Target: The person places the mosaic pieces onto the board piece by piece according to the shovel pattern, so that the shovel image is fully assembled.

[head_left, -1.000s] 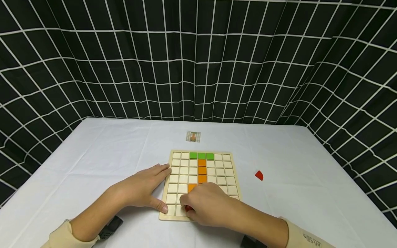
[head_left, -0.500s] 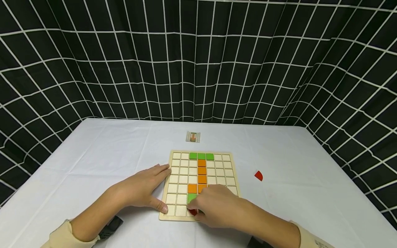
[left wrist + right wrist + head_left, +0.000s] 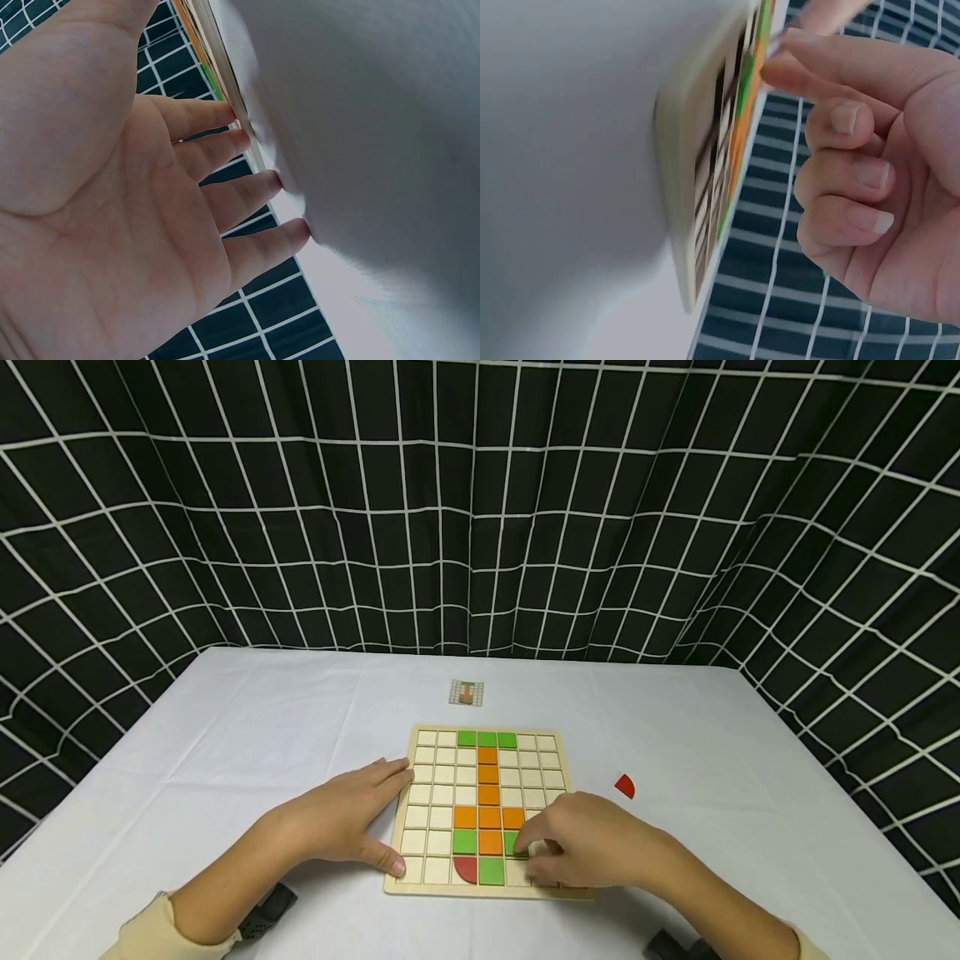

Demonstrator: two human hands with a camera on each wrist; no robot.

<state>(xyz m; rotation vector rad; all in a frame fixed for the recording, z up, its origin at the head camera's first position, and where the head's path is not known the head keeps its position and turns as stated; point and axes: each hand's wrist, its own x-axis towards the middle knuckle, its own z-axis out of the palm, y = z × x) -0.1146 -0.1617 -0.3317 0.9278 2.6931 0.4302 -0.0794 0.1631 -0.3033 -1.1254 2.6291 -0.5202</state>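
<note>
A wooden grid board (image 3: 439, 842) lies flat on the white table. Green square tiles (image 3: 487, 739) fill part of its top row, and an orange column (image 3: 488, 774) runs down from them. In the bottom row, a red quarter-circle piece (image 3: 466, 869) sits left of a green tile (image 3: 491, 871). My left hand (image 3: 341, 814) rests at the board's left edge, fingers spread. Over the lower right cells hovers my right hand (image 3: 592, 843), thumb and index apart with nothing between them; in the right wrist view the other fingers of this hand (image 3: 885, 165) are curled in.
Another red quarter-circle piece (image 3: 626, 786) lies on the tablecloth to the right of the board. Beyond the board is a small pattern card (image 3: 467, 692) with a similar coloured design. Black curtains with white grid lines (image 3: 472, 527) surround the table at the back and sides.
My right hand has let go of a red quarter-circle piece, leaving it in the bottom row, and moved right, uncovering tiles in the lower rows. The left hand has stayed put.
</note>
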